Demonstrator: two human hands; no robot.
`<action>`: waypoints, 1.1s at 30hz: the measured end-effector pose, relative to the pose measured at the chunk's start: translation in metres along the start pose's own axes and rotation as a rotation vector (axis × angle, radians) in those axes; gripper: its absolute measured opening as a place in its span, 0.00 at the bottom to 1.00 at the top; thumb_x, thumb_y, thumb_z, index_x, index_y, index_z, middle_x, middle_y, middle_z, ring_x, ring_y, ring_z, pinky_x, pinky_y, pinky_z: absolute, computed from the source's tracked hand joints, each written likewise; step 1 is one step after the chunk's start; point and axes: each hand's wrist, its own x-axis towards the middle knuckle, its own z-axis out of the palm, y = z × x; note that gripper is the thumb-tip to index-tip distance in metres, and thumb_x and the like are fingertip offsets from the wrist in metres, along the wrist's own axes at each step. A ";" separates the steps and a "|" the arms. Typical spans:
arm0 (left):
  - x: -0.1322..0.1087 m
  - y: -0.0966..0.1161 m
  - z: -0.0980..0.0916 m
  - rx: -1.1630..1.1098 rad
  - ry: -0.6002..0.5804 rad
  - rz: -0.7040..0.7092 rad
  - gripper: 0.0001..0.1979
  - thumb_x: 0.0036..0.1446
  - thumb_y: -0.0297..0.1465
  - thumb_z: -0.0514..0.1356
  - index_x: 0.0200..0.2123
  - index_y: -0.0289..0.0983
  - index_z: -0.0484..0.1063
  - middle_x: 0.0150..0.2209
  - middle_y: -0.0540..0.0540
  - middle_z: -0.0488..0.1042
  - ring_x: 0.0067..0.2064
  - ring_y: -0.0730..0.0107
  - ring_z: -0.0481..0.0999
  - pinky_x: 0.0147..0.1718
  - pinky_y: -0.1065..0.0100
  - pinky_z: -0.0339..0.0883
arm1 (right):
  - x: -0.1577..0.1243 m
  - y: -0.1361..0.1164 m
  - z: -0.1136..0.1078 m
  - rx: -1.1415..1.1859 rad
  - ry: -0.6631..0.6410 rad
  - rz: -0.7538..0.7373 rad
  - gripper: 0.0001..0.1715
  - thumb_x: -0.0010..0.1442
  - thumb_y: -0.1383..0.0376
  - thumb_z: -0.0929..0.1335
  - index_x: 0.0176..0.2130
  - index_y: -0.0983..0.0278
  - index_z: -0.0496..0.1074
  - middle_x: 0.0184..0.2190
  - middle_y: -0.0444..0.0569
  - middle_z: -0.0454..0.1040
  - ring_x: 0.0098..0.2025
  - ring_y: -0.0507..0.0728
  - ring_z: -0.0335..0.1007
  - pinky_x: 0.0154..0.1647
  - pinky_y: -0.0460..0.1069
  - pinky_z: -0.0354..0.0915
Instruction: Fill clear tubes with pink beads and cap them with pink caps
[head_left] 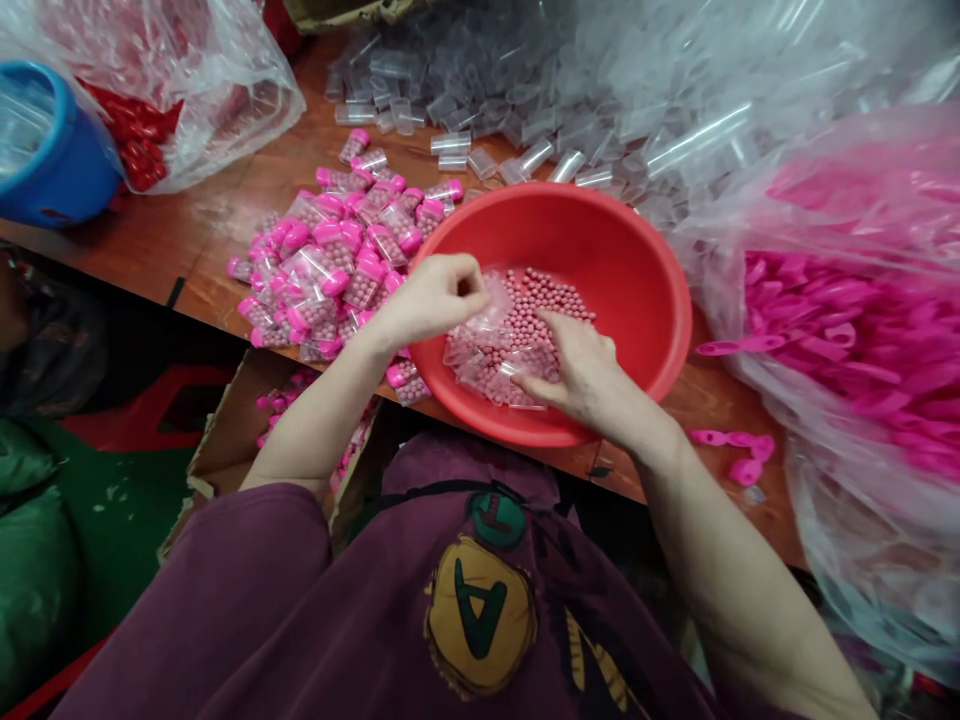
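The left hand (pixel 435 297) is held above the left part of a red basin (pixel 641 290), its fingers curled in toward the thumb; whether anything is gripped cannot be told, since only a translucent blur is seen beside the fingertips. The right hand (pixel 589 372) is lowered into the basin, its thumb and fingers spread well apart over small clear tubes (pixel 529 362); whether one is touched by the thumb cannot be told. The tubes are scattered on pink beads (pixel 551 300), by which part of the basin's floor is covered. To the left, bead-filled tubes with pink caps (pixel 337 250) are heaped on the wooden table (pixel 217 240). Behind the basin, empty clear tubes (pixel 450 150) are piled, and bright pink plastic pieces (pixel 847 350) are bagged at the right.
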 end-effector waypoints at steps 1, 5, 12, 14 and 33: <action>-0.004 0.003 0.006 -0.008 -0.099 0.003 0.07 0.52 0.23 0.64 0.25 0.38 0.71 0.25 0.53 0.73 0.30 0.73 0.69 0.33 0.68 0.61 | -0.001 -0.002 0.000 0.006 0.043 -0.007 0.43 0.62 0.53 0.75 0.70 0.66 0.69 0.66 0.71 0.78 0.66 0.78 0.77 0.65 0.75 0.74; -0.014 0.011 0.040 -0.247 -0.199 -0.062 0.08 0.52 0.24 0.68 0.33 0.38 0.73 0.27 0.55 0.72 0.31 0.75 0.70 0.34 0.70 0.62 | -0.001 -0.008 0.002 0.147 0.112 -0.001 0.32 0.66 0.60 0.70 0.67 0.65 0.74 0.54 0.62 0.85 0.51 0.68 0.84 0.56 0.66 0.80; -0.006 0.005 0.057 -0.670 -0.302 -0.220 0.24 0.48 0.30 0.80 0.49 0.35 0.82 0.44 0.46 0.83 0.38 0.74 0.77 0.39 0.68 0.70 | -0.011 0.005 0.006 0.309 0.192 0.018 0.44 0.67 0.62 0.68 0.78 0.63 0.62 0.63 0.62 0.81 0.54 0.66 0.85 0.51 0.62 0.85; -0.004 0.003 0.059 -0.660 -0.328 -0.224 0.24 0.50 0.32 0.79 0.51 0.35 0.84 0.46 0.44 0.83 0.35 0.74 0.77 0.36 0.67 0.69 | -0.012 0.007 0.009 0.304 0.199 0.013 0.47 0.69 0.62 0.67 0.82 0.62 0.56 0.65 0.61 0.81 0.60 0.68 0.84 0.57 0.66 0.84; 0.112 -0.036 0.070 1.074 -0.376 0.337 0.18 0.67 0.20 0.54 0.46 0.27 0.86 0.51 0.24 0.82 0.54 0.42 0.82 0.55 0.50 0.69 | -0.051 0.023 0.005 -0.133 0.525 0.003 0.19 0.77 0.64 0.62 0.55 0.59 0.82 0.48 0.56 0.89 0.50 0.65 0.87 0.53 0.62 0.78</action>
